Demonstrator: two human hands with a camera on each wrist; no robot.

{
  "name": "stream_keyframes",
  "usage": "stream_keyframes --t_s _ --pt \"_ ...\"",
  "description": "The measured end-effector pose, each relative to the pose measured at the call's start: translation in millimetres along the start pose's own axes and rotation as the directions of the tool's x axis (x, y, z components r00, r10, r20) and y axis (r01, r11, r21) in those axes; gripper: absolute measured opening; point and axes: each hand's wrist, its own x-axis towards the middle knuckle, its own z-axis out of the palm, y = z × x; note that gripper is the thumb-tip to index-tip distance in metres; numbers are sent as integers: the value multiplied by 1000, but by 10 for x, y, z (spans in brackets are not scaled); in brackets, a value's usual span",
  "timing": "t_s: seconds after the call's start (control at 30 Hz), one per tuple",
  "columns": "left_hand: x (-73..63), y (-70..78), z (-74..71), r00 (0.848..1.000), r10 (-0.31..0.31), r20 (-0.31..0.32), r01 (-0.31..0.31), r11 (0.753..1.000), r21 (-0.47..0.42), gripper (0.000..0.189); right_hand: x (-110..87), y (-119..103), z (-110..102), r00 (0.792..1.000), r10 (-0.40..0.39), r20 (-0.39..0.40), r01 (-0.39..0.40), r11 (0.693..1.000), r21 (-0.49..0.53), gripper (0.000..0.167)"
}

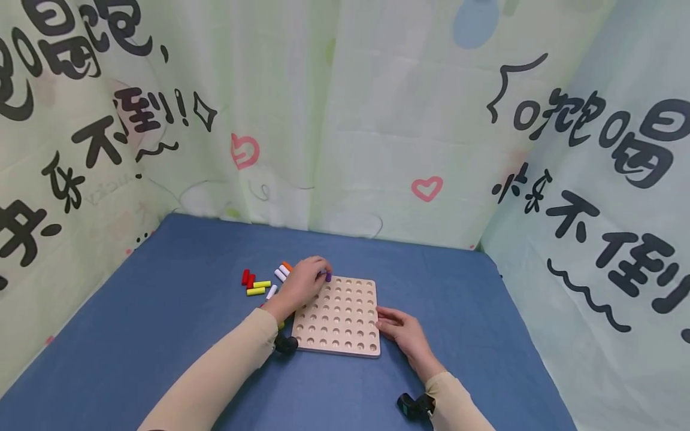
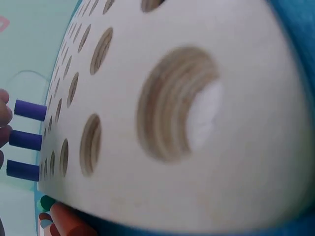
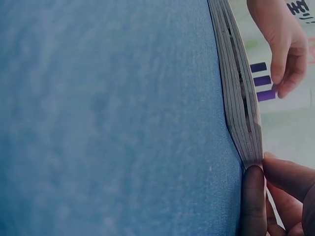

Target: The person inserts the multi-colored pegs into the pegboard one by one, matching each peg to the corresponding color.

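A pale wooden pegboard (image 1: 336,323) with rows of round holes lies on the blue cloth. Three purple pegs (image 2: 28,140) stand in a row in holes along its far edge. My left hand (image 1: 304,281) reaches over the board's left side, its fingertips right at the tops of the purple pegs (image 3: 266,95); the fingers do not visibly wrap round one. The right hand (image 1: 403,332) pinches the board's right edge, thumb on one face and a finger (image 3: 254,196) against the side. The left forearm and hand cover part of the board's left side.
Left of the board lie loose pegs: red pegs (image 1: 245,276), yellow pegs (image 1: 256,291), white pegs (image 1: 280,275) and an orange peg (image 1: 287,265). Some are partly hidden by the left arm. A green peg (image 2: 47,202) shows beyond the board. Printed curtains (image 1: 372,131) stand round the table.
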Motion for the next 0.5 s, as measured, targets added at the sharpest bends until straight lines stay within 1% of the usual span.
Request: stream_keyframes --t_s 0.17,0.37,0.5 --pt "-23 -46 -68 1000 -6 -20 6 1000 22 16 9 0 7 1000 18 -12 -18 1000 -11 40" --pt "-67 -172 -137 997 -52 -49 53 998 31 16 27 9 9 1000 20 -21 -21 999 -26 40" --pt "-117 -248 -188 995 -74 -71 77 996 40 16 36 6 15 1000 19 -18 -19 1000 -11 40"
